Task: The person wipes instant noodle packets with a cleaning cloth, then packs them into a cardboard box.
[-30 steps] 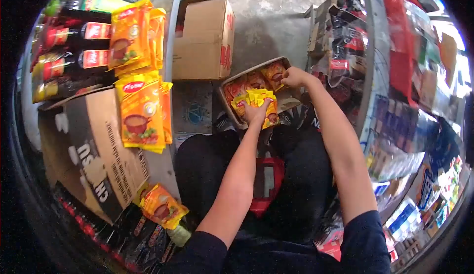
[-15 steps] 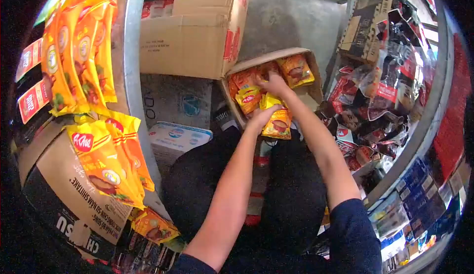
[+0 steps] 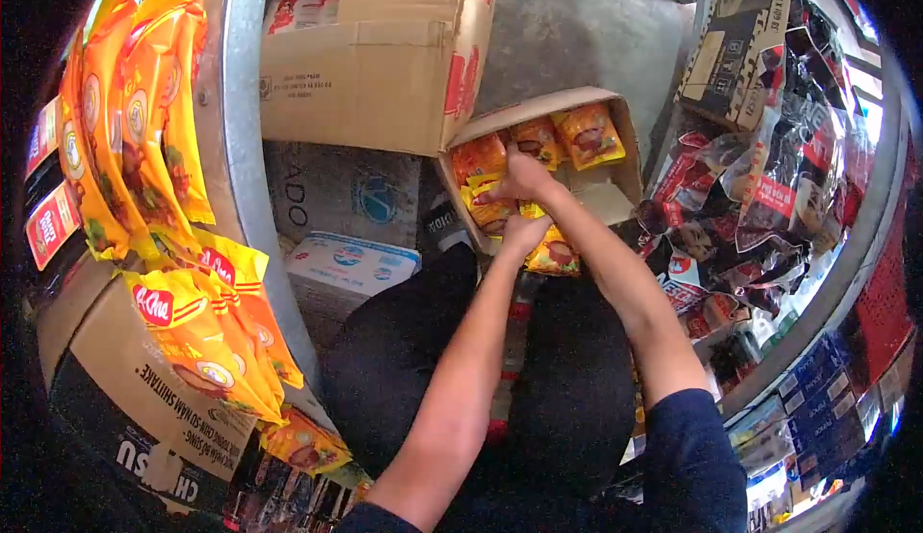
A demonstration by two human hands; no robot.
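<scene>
An open cardboard box in front of me holds several yellow-and-orange food packets, each printed with a bowl. My left hand is closed on a food packet at the box's near edge. Inside the box, my right hand has its fingers closed at the top edge of another packet on the left side. Its fingertips are partly hidden. Two more packets, an orange one and a yellow one, lie along the back wall.
Hanging orange packets and a metal post stand at my left. A large carton sits behind the box. Dark red-and-black packets fill the shelf at right. A white-and-blue carton lies by my knee.
My right hand has drawn back from the rear packets toward the left-side packet. The packet in my left hand sits lower and is more covered. The view has shifted slightly.
</scene>
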